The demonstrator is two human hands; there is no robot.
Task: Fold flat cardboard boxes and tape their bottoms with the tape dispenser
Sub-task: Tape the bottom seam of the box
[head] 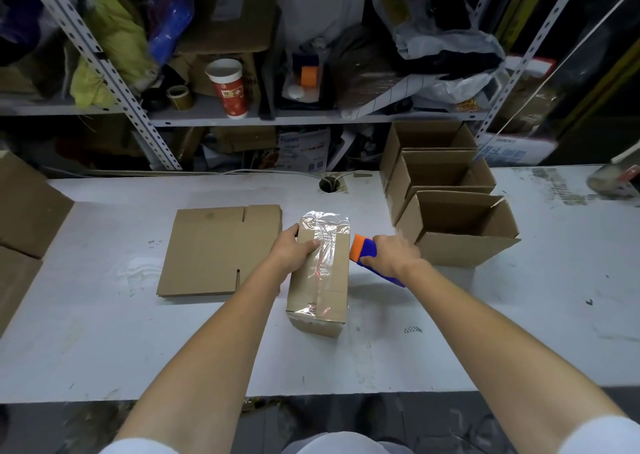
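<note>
A folded cardboard box (320, 280) stands bottom-up on the white table (104, 315), with clear tape (323, 242) running along its seam and a loose end sticking up past the far edge. My left hand (294, 245) grips the box's far left corner, thumb on top. My right hand (391, 256) holds the blue and orange tape dispenser (363, 251) just right of the box. A stack of flat cardboard boxes (218, 249) lies to the left.
Three open folded boxes (450, 225) stand in a row at the right rear of the table. More cardboard (24, 211) sits at the left edge. A cable hole (329, 184) is at the table's back. Cluttered metal shelves (225, 114) stand behind, holding a red paper cup (230, 89).
</note>
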